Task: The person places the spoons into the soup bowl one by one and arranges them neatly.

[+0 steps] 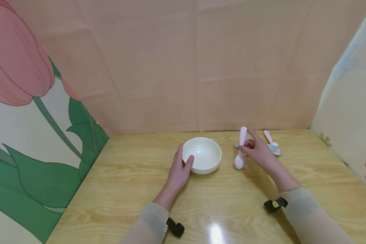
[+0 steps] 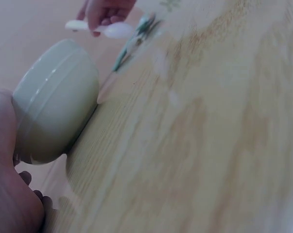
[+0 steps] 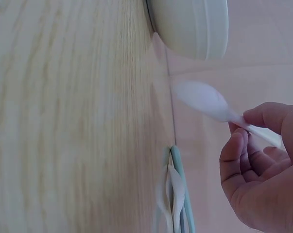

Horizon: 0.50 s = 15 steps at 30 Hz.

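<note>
A white bowl (image 1: 202,154) stands upright on the wooden table, its inside bare. My left hand (image 1: 177,173) grips it from the left, thumb over the near rim and fingers along the outer wall. To the right of the bowl, a pale pink spoon (image 1: 239,162) is held above the table. The thumb and fingers of my right hand (image 1: 260,153) pinch it by the handle. In the right wrist view the head of the spoon (image 3: 202,99) points toward the bowl (image 3: 190,29).
Behind my right hand lie another pink spoon (image 1: 268,137) and a teal utensil (image 1: 272,148), overlapping each other. A plain pinkish backdrop (image 1: 152,84) rises at the far edge of the wooden table (image 1: 119,183). A tulip-printed panel (image 1: 36,183) borders the left side.
</note>
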Tool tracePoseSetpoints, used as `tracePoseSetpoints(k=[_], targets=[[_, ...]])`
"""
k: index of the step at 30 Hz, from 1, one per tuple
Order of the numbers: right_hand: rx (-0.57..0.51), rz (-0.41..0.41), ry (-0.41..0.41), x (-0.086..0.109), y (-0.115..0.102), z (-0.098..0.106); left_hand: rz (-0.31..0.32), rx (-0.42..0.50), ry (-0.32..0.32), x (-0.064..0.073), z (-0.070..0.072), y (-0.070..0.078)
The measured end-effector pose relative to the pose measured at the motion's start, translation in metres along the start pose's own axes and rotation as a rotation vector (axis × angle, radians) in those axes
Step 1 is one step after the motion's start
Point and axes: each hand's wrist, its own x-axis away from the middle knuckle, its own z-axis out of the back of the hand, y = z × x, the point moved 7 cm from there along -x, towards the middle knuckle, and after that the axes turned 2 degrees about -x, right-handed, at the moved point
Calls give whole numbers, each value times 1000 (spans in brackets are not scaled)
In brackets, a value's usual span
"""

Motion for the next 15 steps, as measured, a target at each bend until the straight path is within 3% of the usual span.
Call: tracePoseSetpoints(k=[15], targets=[[-48, 7, 25, -6, -1, 1, -5, -8, -3, -1, -1, -3]])
